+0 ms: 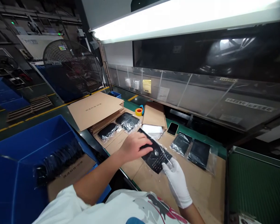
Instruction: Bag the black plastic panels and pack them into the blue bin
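Over cardboard [207,186], both hands [134,146] [175,179] touch a bagged black panel [154,160].

the person wears a loose, whitish shirt [116,203] with a print [162,207] on its front: ragged dark grey blotches, lighter grey patches and pinkish-red streaks. left of the print the cloth is plain, and farther left a short sleeve [66,200] leaves the left forearm [99,177] bare. a rounded blue patch [134,221] shows below and left of the print; whether it belongs to the shirt cannot be told. above and right of the print, a snug white glove [179,188] covers the right hand [174,174] down to the wrist. the left hand [134,146], above and left of the print, is ungloved.
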Available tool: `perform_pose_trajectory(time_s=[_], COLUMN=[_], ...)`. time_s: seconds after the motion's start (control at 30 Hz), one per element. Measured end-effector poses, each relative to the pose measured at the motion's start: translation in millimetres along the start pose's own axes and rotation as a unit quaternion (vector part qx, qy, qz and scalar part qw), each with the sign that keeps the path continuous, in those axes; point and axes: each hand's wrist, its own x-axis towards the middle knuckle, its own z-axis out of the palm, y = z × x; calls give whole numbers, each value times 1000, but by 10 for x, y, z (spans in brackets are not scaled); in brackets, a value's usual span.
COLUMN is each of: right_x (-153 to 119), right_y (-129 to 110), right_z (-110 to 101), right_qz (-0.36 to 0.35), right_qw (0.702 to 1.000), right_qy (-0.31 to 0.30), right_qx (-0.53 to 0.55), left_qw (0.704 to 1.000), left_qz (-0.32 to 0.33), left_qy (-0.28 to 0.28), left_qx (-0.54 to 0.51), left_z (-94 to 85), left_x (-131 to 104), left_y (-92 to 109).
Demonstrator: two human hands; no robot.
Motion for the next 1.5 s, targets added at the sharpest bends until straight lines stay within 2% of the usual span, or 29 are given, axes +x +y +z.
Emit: perform_pose_trajectory(time_s=[0.03, 0.1, 0.2, 0.27, 0.33, 0.4, 0.43, 0.47, 0.5, 0.57, 0.63, 0.67, 0.7, 0.77, 0.87, 0.97, 1.03, 1.07, 1.13, 1.2, 1.27, 1.37, 1.5], right_x=[-20, -60, -117, -155, -186, -199, -195, -180, -155, -76, 17, 56, 83, 95, 35, -8, 6, 23, 65, 106, 140, 185, 253], right_y=[-24, -70, -144, -237, -398, -621, -740, -850, -943, -1049, -1052, -1031, -1008, -990, -1069, -1190, -1239, -1255, -1278, -1304, -1323, -1298, -1168], right_z=[23, 73, 153, 203, 234, 221, 193, 152, 101, -3, -61, -62, -42, 43, 193, 269, 281, 283, 287, 291, 286, 247, 156], right_qz=[-3, -2, -8, -7, -11, -22, -29, -43, -61, -95, -97, -80, -60, -41, -85, -134, -157, -171, -202, -219, -222, -214, -202], right_qw=[1000, 999, 996, 991, 984, 979, 979, 983, 987, 992, 994, 995, 996, 991, 972, 960, 950, 938, 902, 857, 825, 809, 807], right_qy=[-14, -39, -82, -122, -162, -171, -153, -118, -78, -14, 0, -10, -26, -67, -84, -52, -67, -85, -132, -176, -202, -221, -247], right_qx=[-4, -11, -37, -52, -71, -112, -129, -134, -126, -81, -50, -50, -60, -107, -201, -240, -263, -288, -359, -432, -478, -500, -498], left_qw=[999, 993, 982, 963, 929, 895, 883, 871, 855, 805, 746, 719, 696, 664, 648, 669, 709, 741, 827, 915, 971, 994, 985], left_qz=[33, 64, 54, 17, -45, -122, -161, -196, -224, -254, -266, -268, -269, -271, -278, -277, -275, -264, -197, -102, -41, -16, -17], left_qy=[-15, -68, -173, -268, -365, -408, -393, -349, -282, -112, 35, 85, 118, 150, 148, 133, 155, 177, 199, 146, 42, -69, -164], left_qx=[33, 69, 54, 11, -39, -129, -199, -284, -375, -524, -609, -635, -655, -680, -693, -677, -630, -591, -488, -362, -233, -79, 57], left_z=[-102, -197, -171, -128, -91, -39, 2, 56, 123, 282, 441, 508, 563, 635, 675, 677, 641, 606, 497, 363, 254, 219, 304], left_x=[86, 235, 381, 436, 449, 398, 348, 283, 210, 61, -60, -103, -137, -181, -227, -276, -301, -306, -288, -226, -119, 76, 284], left_y=[51, 96, 50, -25, -117, -211, -252, -287, -311, -324, -284, -249, -207, -123, -69, -151, -246, -286, -317, -258, -125, 100, 245])
